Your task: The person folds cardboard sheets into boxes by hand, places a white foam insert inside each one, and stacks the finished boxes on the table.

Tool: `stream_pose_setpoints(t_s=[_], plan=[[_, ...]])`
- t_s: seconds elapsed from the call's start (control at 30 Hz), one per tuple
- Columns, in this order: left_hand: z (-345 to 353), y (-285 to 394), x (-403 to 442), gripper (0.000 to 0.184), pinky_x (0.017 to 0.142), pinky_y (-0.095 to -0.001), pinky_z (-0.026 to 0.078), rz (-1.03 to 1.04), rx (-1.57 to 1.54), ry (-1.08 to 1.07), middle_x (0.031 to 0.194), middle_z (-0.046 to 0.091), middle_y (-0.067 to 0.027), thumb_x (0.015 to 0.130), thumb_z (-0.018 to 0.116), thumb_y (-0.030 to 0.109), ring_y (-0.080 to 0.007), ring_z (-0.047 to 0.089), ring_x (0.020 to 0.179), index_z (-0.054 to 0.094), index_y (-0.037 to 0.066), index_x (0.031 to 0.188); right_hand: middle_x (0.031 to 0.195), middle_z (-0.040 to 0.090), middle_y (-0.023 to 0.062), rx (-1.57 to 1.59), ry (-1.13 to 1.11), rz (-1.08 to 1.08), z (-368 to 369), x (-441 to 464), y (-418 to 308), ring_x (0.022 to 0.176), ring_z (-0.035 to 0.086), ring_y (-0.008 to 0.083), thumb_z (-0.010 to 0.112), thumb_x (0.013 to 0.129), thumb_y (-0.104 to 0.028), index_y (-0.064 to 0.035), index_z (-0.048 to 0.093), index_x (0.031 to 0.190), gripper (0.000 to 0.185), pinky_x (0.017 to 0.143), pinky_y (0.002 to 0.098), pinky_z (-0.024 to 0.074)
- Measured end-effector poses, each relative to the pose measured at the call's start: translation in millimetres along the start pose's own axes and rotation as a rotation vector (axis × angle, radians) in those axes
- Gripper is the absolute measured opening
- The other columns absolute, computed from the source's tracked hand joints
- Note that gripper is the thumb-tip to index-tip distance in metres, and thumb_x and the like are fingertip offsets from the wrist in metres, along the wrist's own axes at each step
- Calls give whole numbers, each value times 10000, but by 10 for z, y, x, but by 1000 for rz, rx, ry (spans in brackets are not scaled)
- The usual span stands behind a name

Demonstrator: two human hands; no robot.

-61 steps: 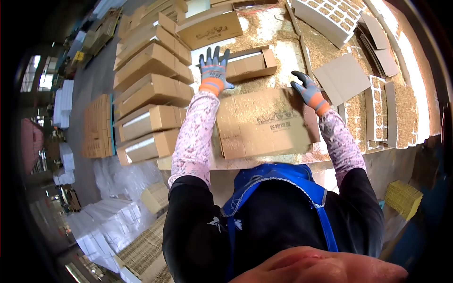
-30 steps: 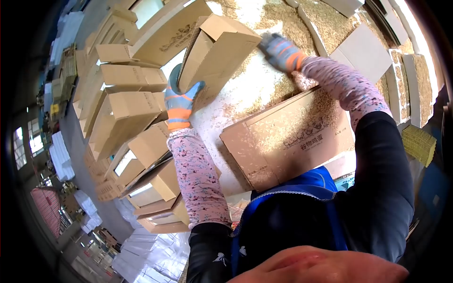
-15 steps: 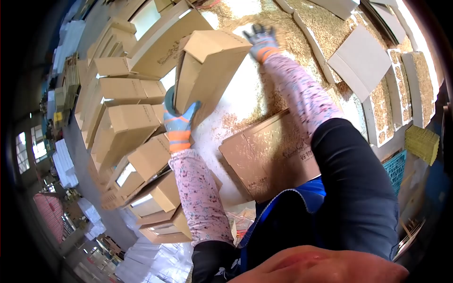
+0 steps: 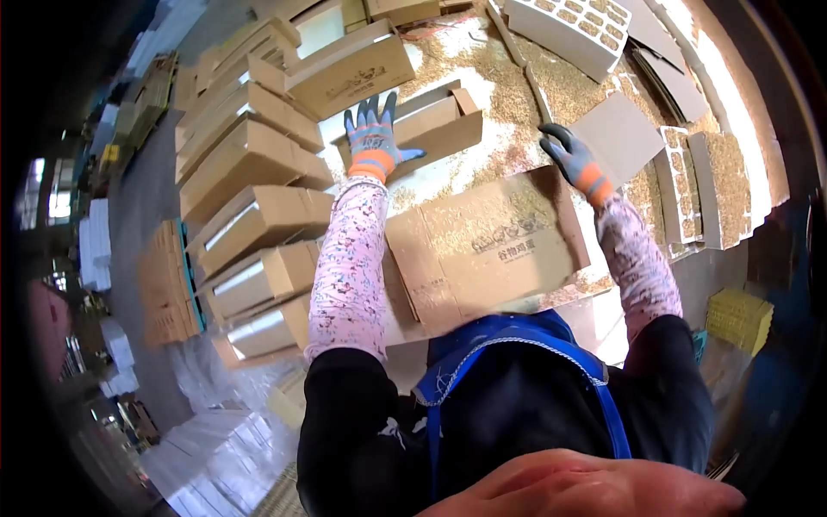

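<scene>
Both hands wear grey-blue gloves with orange cuffs. My left hand (image 4: 376,138) has its fingers spread at the near-left end of an open carton (image 4: 437,129), which lies low on the husk-strewn table. The flat printed carton (image 4: 491,243) lies in front of my body, with loose husks over its top. My right hand (image 4: 572,159) is beside that carton's far right corner, thumb and fingers apart, near a plain cardboard sheet (image 4: 613,140). Nothing shows in its grasp.
Several open cartons (image 4: 250,168) stand in a row along the left, with a printed one (image 4: 357,79) behind my left hand. White partitioned blocks filled with husks (image 4: 568,34) stand at the back right. A yellow stack (image 4: 739,320) is below right.
The open carton, tilted up by my left hand before, now lies lower on the table. My right hand has come back from the husks to the printed carton's corner. The view has shifted.
</scene>
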State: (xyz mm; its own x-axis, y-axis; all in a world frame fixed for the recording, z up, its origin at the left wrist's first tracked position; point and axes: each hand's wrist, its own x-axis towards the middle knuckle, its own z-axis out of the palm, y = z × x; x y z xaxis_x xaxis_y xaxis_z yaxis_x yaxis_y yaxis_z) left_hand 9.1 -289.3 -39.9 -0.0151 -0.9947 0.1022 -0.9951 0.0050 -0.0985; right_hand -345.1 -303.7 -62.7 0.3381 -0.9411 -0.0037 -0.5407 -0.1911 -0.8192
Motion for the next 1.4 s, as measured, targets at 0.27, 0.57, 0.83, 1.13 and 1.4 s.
stream_pose_setpoints(t_s=[0.27, 0.57, 0.83, 1.13, 1.4], plan=[[29, 776, -2693, 941, 1060, -412, 282, -686, -749, -126, 1364, 361, -243, 707, 731, 422, -372, 346, 1265, 236, 11, 1394, 1284, 500, 171, 162, 109, 258, 87, -2024, 704, 1200, 471, 288, 611, 826, -198, -60, 414, 1330, 559, 1003, 331, 357], [-268, 1083, -3269, 941, 986, -386, 373, -634, -718, -223, 1293, 447, -244, 673, 747, 428, -364, 453, 1178, 295, -34, 1358, 1350, 398, 250, 167, -180, 202, -115, -2156, 342, 1262, 391, 324, 708, 755, -305, 46, 272, 1376, 836, 1042, 331, 319], [-1385, 774, -2807, 722, 865, -392, 440, -482, -586, -364, 988, 624, -246, 800, 519, 618, -379, 578, 958, 593, -38, 1093, 893, 631, 89, -291, 303, -399, -700, -1387, 17, 812, 583, 163, 547, 847, -21, -9, 618, 1064, 228, 683, 267, 463], [-1741, 1027, -2261, 613, 763, -438, 460, -383, 34, -331, 850, 652, -191, 928, 283, 486, -333, 618, 830, 677, 26, 834, 1097, 535, 90, 693, -20, -204, -467, -1198, -532, 1018, 487, 161, 625, 843, -168, -26, 425, 1291, 511, 927, 285, 372], [-1382, 1107, -2279, 723, 974, -372, 376, 21, -660, -676, 1311, 446, -214, 816, 594, 453, -301, 463, 1195, 350, 20, 1342, 1316, 447, 82, -315, 117, -764, -460, -934, -695, 1211, 408, 336, 748, 617, -462, -156, 512, 1241, 735, 1027, 472, 312]])
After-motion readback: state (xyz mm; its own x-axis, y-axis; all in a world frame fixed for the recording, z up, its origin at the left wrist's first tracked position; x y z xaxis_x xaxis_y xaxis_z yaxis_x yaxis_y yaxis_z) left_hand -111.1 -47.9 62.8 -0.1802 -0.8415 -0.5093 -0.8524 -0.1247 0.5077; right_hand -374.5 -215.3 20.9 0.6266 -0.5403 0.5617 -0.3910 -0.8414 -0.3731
